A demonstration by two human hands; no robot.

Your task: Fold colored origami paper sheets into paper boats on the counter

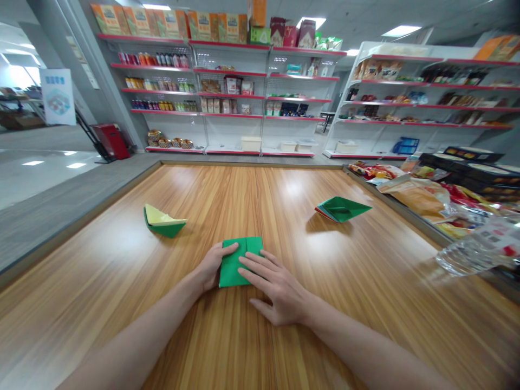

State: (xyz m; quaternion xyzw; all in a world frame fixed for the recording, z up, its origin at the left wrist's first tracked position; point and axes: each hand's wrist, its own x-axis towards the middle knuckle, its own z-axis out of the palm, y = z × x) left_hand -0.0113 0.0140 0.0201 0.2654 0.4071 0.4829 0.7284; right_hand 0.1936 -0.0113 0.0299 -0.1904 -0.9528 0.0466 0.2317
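Over the wood-grained counter [227, 336], the left hand [212, 265] grips a folded green paper square [232, 268] by its left edge; the right hand [282, 287] lays outstretched fingers across it. Beyond sit a yellow-and-green paper boat [164, 228] and a dark-green paper boat [345, 211].

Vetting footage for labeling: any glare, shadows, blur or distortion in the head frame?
Head view: pale glare patches on the tabletop, one just below the green folded paper shape on the right, which casts a soft shadow; head view: wide-angle stretch, shelves leaning at the sides, clear bottle soft near the right edge; head view: the flat green paper reads clearly, without heavy glare.
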